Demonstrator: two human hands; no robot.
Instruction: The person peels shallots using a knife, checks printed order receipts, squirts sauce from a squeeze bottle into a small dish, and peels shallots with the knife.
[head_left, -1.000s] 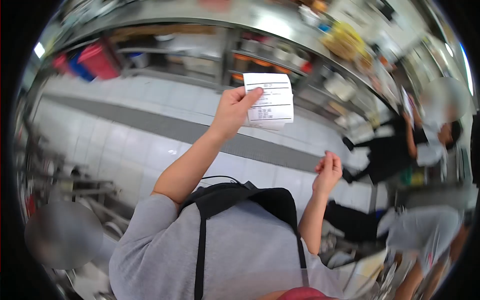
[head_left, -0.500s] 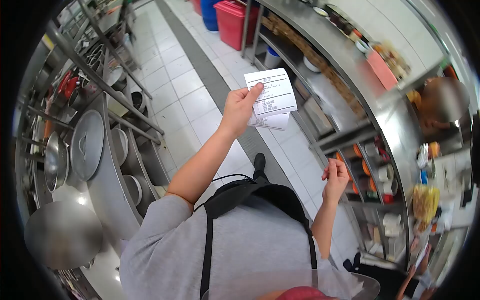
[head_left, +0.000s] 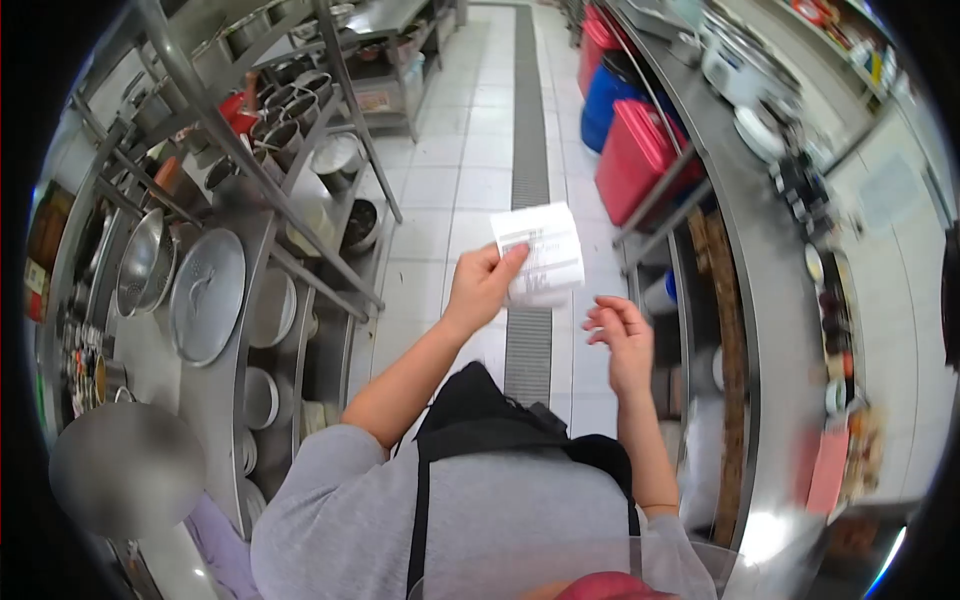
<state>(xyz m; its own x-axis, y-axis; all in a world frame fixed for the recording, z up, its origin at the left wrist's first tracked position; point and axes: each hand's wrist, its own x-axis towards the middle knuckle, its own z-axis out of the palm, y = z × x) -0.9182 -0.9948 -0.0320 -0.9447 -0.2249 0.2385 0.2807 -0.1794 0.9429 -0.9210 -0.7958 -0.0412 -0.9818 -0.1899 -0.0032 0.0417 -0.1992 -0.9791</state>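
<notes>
My left hand [head_left: 482, 290] holds printed paper slips [head_left: 543, 252] by their left edge, the thumb lying on top. Black print shows on the white paper but is blurred. Just right of and a little below the slips is my right hand [head_left: 622, 340], its fingers loosely bent and apart, with nothing in it. The two hands do not touch. Below both slips and hands, the tiled floor and its grey drain strip [head_left: 528, 360] show.
On the left stand a steel counter with a large round lid [head_left: 208, 297] and a rack of pots [head_left: 285, 125]. Along the right runs a long steel counter [head_left: 765, 330]. A red bin [head_left: 636, 160] and a blue barrel [head_left: 610, 100] stand beneath its far part.
The view has swung round from the right-hand counter to face along the aisle. My right hand has come closer to the slips, its fingers more spread. My left hand still holds the slips.
</notes>
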